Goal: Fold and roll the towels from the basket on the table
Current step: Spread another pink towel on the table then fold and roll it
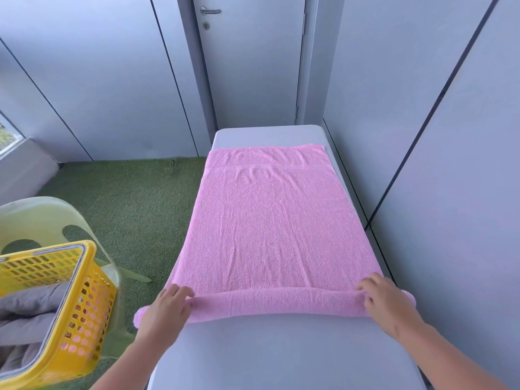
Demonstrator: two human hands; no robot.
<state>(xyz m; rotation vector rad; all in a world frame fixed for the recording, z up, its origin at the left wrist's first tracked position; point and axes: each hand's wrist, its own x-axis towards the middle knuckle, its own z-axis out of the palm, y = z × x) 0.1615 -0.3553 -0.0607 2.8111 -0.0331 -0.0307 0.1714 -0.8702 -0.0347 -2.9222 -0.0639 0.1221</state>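
Open tabletop (281,356) nearer than the pink towel (270,226)
Wall panels (450,192) crowd the towel's right edge; yellow basket (92,305) left of its near corner; door (253,66) beyond its far end.

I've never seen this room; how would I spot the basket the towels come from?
Find the long grey table with the pink towel spread on it. Left of its near end, over the green carpet, sits the laundry basket. It is the only bright yellow thing, with slotted walls and grey fabric inside.
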